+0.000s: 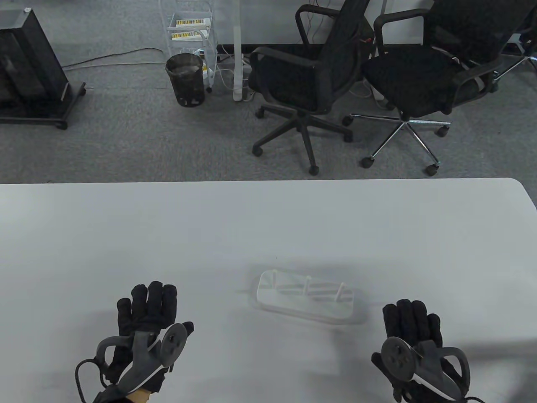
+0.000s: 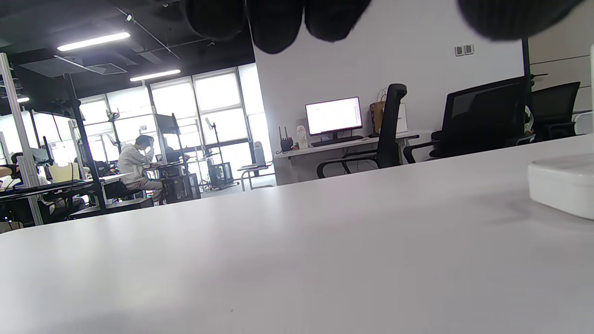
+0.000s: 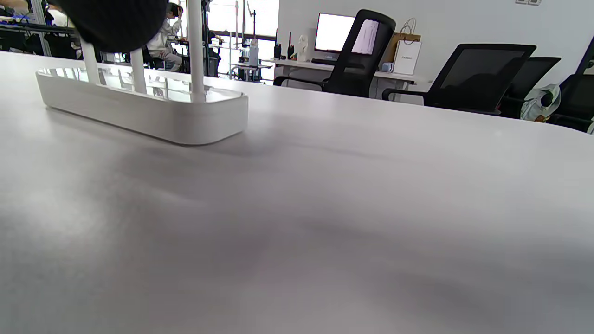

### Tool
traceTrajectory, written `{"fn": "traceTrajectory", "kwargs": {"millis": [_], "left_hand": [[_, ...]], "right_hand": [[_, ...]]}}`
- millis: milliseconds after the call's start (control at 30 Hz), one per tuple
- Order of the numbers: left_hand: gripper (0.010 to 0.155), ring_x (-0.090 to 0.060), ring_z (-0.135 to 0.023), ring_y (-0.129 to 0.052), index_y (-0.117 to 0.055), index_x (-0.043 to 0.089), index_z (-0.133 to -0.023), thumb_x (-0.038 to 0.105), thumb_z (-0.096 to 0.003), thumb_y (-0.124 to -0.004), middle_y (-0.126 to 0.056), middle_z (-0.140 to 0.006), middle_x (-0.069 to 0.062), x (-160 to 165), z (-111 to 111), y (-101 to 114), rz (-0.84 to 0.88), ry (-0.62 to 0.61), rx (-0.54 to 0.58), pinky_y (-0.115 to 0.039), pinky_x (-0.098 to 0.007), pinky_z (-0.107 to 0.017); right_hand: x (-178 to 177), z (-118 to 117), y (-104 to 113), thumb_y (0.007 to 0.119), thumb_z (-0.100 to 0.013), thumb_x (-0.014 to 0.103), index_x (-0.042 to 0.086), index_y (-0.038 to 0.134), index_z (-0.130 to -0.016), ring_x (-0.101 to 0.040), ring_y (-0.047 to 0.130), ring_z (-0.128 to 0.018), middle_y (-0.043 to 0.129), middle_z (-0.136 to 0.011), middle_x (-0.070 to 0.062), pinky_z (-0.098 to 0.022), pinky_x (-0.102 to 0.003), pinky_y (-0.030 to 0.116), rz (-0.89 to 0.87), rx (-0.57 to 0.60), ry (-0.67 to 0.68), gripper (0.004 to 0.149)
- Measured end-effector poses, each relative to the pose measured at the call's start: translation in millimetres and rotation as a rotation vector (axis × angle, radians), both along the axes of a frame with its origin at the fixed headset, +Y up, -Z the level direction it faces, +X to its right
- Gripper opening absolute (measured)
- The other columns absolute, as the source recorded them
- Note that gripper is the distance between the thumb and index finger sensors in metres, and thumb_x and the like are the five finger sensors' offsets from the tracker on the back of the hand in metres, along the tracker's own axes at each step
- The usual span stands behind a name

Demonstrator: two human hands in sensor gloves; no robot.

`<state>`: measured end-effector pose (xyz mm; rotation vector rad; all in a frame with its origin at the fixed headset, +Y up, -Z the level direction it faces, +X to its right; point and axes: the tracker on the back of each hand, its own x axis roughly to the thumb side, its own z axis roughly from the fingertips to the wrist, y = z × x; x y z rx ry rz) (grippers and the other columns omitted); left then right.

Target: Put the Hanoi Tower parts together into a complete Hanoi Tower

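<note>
White table (image 1: 126,235) fills the near field; grey carpet beyond it with two black chairs (image 1: 310,79), a mesh bin (image 1: 185,79) and a wire cart (image 1: 191,29).

On the table, between the two hands and a little farther out: the base (image 1: 304,300), a white oblong tray with three thin upright pegs (image 1: 306,286) in a row. Right wrist view confirms three pegs standing on a glossy top, base flat on the table. Only a corner of the base (image 2: 561,188) shows in the left wrist view.

No discs in any view. Cannot say where they are.

Left hand (image 1: 144,323): flat, palm down, fingers extended and close together, holding nothing, well left of the base. Right hand (image 1: 413,336): palm down, fingers extended side by side, holding nothing, right of the base and clear of it.

Judgement: start of the task. Nothing is threaded on any peg, so no fitting step is done. Hands look to be in a rest pose.

Next move calls for locating the discs, probably outside the frames, taking the largest first, then lowering its hole squarely over one peg while the base stays put.
</note>
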<state>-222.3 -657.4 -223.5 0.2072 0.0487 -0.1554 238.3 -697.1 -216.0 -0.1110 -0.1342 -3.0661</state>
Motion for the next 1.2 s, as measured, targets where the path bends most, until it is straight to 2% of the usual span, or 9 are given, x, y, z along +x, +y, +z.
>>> {"fn": "traceTrajectory", "kwargs": {"millis": [1200], "left_hand": [[0.085,-0.048,-0.109,-0.049,-0.050,0.024,-0.113,0.065,-0.0405,-0.070,-0.050,-0.119,-0.012,-5.2,-3.9,-8.3,0.008,-0.001,-0.044,-0.040,-0.064,-0.075]], "right_hand": [[9.0,-1.9,-6.8,0.072,-0.039,0.053,0.018,-0.003,-0.096,-0.046,-0.002,-0.096,-0.004,-0.107,-0.018,-0.068,-0.063,0.012,-0.025,-0.059,-0.013,0.100]]}}
